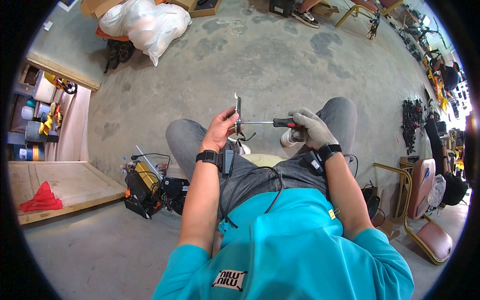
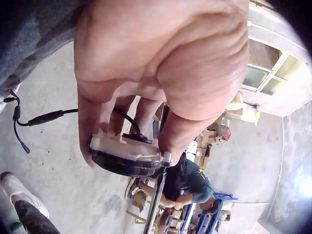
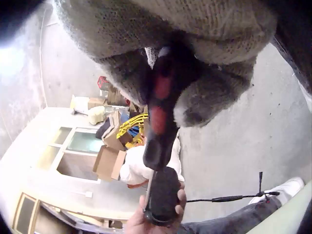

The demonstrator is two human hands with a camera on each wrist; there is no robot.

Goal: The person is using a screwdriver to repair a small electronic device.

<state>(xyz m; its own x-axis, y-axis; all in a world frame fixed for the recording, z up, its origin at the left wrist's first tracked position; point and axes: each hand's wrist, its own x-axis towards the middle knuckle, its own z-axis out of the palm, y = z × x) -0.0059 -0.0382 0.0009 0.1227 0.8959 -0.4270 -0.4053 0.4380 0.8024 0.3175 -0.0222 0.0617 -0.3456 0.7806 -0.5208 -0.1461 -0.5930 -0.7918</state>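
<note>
My bare left hand [image 1: 219, 131] holds a small device [image 1: 238, 111] between thumb and fingers, above my lap. In the left wrist view the device [image 2: 127, 162] shows a black rounded cover and a whitish back, with a thin black cable [image 2: 46, 118] that ends in small connectors. My gloved right hand [image 1: 315, 131] grips a screwdriver by its black and red handle [image 3: 162, 114]. Its metal shaft [image 1: 257, 122] runs level toward the left hand, and the tip sits right at a corner of the device, by my thumb.
Below my hands are my knees in grey trousers. A wooden board with a red cloth [image 1: 42, 198] and a pile of electrical parts [image 1: 155, 185] lie at left. A white bag [image 1: 145, 27] stands ahead, a pink chair [image 1: 422, 190] at right. Another person sits farther off.
</note>
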